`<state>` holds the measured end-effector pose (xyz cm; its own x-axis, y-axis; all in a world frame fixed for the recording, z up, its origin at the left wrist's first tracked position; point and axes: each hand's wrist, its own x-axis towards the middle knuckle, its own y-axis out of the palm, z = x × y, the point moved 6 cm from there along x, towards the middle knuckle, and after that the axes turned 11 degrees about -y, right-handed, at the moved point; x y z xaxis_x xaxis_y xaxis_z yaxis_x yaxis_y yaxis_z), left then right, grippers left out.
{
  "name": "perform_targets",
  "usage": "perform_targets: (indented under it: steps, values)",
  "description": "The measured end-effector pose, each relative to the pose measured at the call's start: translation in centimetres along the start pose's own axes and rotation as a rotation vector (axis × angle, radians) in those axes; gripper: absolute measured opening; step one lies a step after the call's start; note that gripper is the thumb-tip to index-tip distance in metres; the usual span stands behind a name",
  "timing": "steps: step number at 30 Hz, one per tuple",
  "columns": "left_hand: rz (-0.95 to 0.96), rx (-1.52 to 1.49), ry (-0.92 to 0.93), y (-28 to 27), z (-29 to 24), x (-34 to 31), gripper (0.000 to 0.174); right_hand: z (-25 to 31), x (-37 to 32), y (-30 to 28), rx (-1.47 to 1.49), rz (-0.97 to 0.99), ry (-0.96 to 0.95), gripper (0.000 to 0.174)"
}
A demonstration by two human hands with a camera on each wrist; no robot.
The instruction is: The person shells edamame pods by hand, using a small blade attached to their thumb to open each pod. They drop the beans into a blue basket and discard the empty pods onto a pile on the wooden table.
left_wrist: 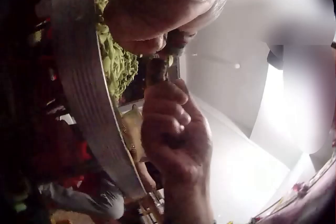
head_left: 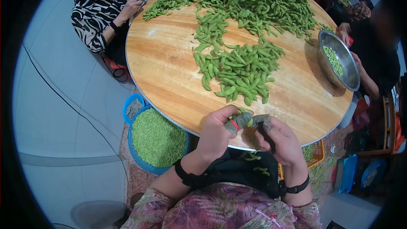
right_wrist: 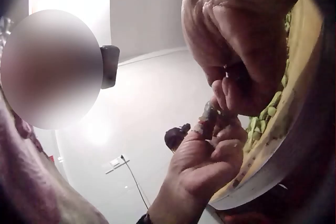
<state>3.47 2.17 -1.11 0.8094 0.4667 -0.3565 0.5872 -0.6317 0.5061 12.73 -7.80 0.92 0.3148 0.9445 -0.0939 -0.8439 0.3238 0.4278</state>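
Observation:
Over the table's near edge, my left hand (head_left: 214,133) holds a green edamame pod (head_left: 250,122) at its fingertips. Grey wrapping covers some of its fingers, with a red band (head_left: 234,124) around one. My right hand (head_left: 285,141) meets it from the right, thumb and fingers curled in and pinching at the same pod; its thumb is wrapped in grey too. In the left wrist view the right hand (left_wrist: 176,134) faces the camera, while the right wrist view shows the left hand's wrapped finger (right_wrist: 209,121). The pod is mostly hidden by fingers.
A loose group of edamame pods (head_left: 241,70) lies ahead on the round wooden table (head_left: 165,68), below a large heap (head_left: 254,0). A blue basin of shelled beans (head_left: 159,138) stands lower left. A metal colander (head_left: 349,70) sits right. Two people work at the table's sides.

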Motion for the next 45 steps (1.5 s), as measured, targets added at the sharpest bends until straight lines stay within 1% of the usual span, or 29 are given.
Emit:
perform_targets:
  steps: [4,6,8,10,13,14,15,16,18,20,22,23,24,25,26,28,29,31,32,33,35,36,37,39,41,42,43,44,45]
  values:
    - [0.007,0.053,0.115,0.8,0.0,0.1,0.014,0.1,-0.2,0.4,0.063,0.006,0.019,0.023]
    - [-0.094,0.148,0.118,0.6,-0.1,0.2,0.013,-0.2,-0.3,0.1,0.048,0.037,0.043,0.022]
    - [-0.118,0.189,0.155,1.1,0.0,0.1,0.014,-0.7,-0.4,0.1,0.031,0.074,0.064,0.021]
    - [-0.141,0.23,0.192,1.3,-0.2,0.2,0.014,-0.5,-0.2,-0.3,-0.014,-0.003,0.009,0.02]
    - [-0.082,0.306,0.263,1.6,-0.3,0.1,0.01,-0.4,-0.2,-0.2,-0.053,-0.061,-0.046,0.02]
    - [0.07,0.093,0.102,1.9,0.4,0.1,0.008,-0.2,-0.5,-0.2,-0.051,-0.066,-0.042,0.02]
    - [0.219,-0.12,-0.051,2.4,0.7,0.1,0.008,-0.3,-0.7,0.1,0.125,-0.064,0.052,0.021]
    - [0.219,-0.122,-0.046,2.6,0.1,-0.1,0.008,-0.4,-0.8,0.4,0.297,-0.058,0.146,0.021]
    - [0.283,-0.238,-0.212,3.3,0.2,-0.5,0.01,-0.5,-0.7,0.5,0.386,-0.036,0.175,0.019]
    - [0.235,-0.189,-0.166,2.7,0.4,-0.3,0.008,-1.3,-0.8,0.7,0.482,-0.022,0.206,0.017]
    - [0.193,-0.143,-0.115,2.7,0.4,0.1,0.007,-1.1,-0.2,-0.2,0.06,-0.057,0.005,0.012]
    - [0.12,0.076,0.043,2.6,-0.2,0.1,0.008,-1.1,-0.2,-0.1,0.057,-0.057,0.006,0.012]
    - [0.041,0.295,0.197,2.6,-1.0,-0.1,0.011,-0.7,-0.2,-0.4,-0.11,-0.105,-0.031,0.011]
    - [0.039,0.293,0.194,2.5,-1.2,-0.1,0.011,-0.3,-0.3,-0.7,-0.277,-0.153,-0.068,0.009]
    - [0.036,0.353,0.168,2.4,-1.6,-0.2,0.014,-0.4,-0.3,-0.8,-0.275,-0.155,-0.065,0.009]
    - [0.037,0.412,0.139,2.0,-1.9,-0.1,0.017,-0.7,-0.3,-0.8,0.032,-0.143,-0.015,0.012]
    - [0.104,0.328,0.113,1.9,-1.8,0.1,0.017,-0.6,-0.4,-0.7,0.03,-0.143,-0.015,0.012]
    - [0.171,0.247,0.086,1.8,-2.0,0.2,0.017,-1.0,-0.7,0.2,0.384,-0.114,0.089,0.013]
    - [0.218,0.095,-0.025,1.7,-1.6,0.3,0.017,-1.2,-0.7,0.1,0.384,-0.116,0.088,0.013]
    - [0.263,-0.057,-0.137,1.8,-1.2,0.3,0.017,-1.3,-0.6,-0.1,0.296,-0.082,0.079,0.015]
    - [0.238,0.057,-0.129,1.2,-0.8,0.4,0.02,-0.9,-0.4,-0.4,0.205,-0.051,0.066,0.017]
    - [0.209,0.169,-0.121,1.1,-0.8,0.5,0.024,0.0,-0.1,-1.3,-0.077,-0.136,-0.013,0.019]
    - [0.208,0.167,-0.126,1.3,-0.6,0.2,0.024,0.9,0.0,-2.1,-0.357,-0.22,-0.087,0.021]
    - [0.006,0.789,0.211,2.5,-2.5,-0.5,0.028,1.7,0.4,-2.4,-0.346,-0.239,-0.128,0.02]
    - [0.003,0.832,0.25,3.1,-2.9,-0.9,0.031,1.5,0.7,-1.0,-0.435,-0.116,-0.121,0.016]
    - [0.005,0.907,0.352,3.5,-3.3,-1.2,0.034,1.5,0.7,-0.8,-0.455,-0.175,-0.195,0.013]
    - [0.008,0.978,0.45,3.8,-3.4,-1.7,0.038,1.3,0.5,-0.9,-0.452,-0.181,-0.189,0.013]
    - [0.012,0.979,0.443,3.6,-3.2,-1.8,0.038,0.7,0.4,-0.9,-0.268,-0.185,-0.111,0.012]
    - [0.079,1.071,0.565,3.9,-3.3,-2.2,0.036,0.2,0.5,-0.9,-0.084,-0.189,-0.038,0.011]
